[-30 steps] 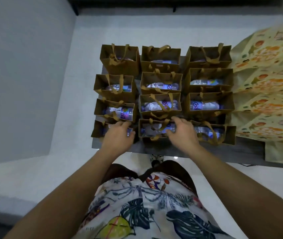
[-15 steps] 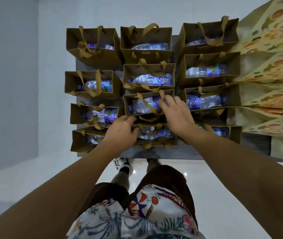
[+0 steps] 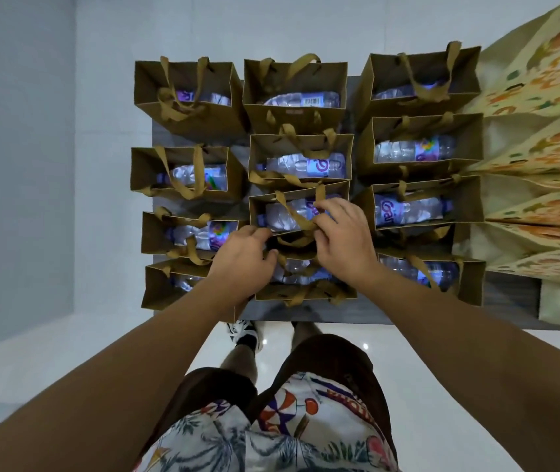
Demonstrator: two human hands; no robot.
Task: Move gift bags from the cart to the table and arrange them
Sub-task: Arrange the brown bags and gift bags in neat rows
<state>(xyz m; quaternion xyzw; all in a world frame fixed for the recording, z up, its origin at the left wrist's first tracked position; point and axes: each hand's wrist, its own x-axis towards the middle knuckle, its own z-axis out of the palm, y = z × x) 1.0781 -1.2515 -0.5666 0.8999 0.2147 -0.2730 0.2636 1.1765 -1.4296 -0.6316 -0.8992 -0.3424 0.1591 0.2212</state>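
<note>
Several brown paper gift bags with ribbon handles, each holding a water bottle, stand in three columns on a dark grey surface point(image 3: 510, 291). My right hand point(image 3: 343, 243) pinches the ribbon handles of the third-row bag in the middle column point(image 3: 261, 212). My left hand point(image 3: 244, 260) is curled at that bag's near left corner, above the front middle bag point(image 3: 306, 296). Whether the left fingers hold the bag's edge or a handle is hidden.
Large cream bags with an orange pattern point(image 3: 544, 131) lie against the right column of brown bags. The brown bags stand tightly packed, the left column overhanging the surface's edge. A glossy white floor point(image 3: 67, 352) and my legs are below.
Both hands have moved forward from the front middle bag to the bag behind it. My right hand has closed on its handles. The view has come closer.
</note>
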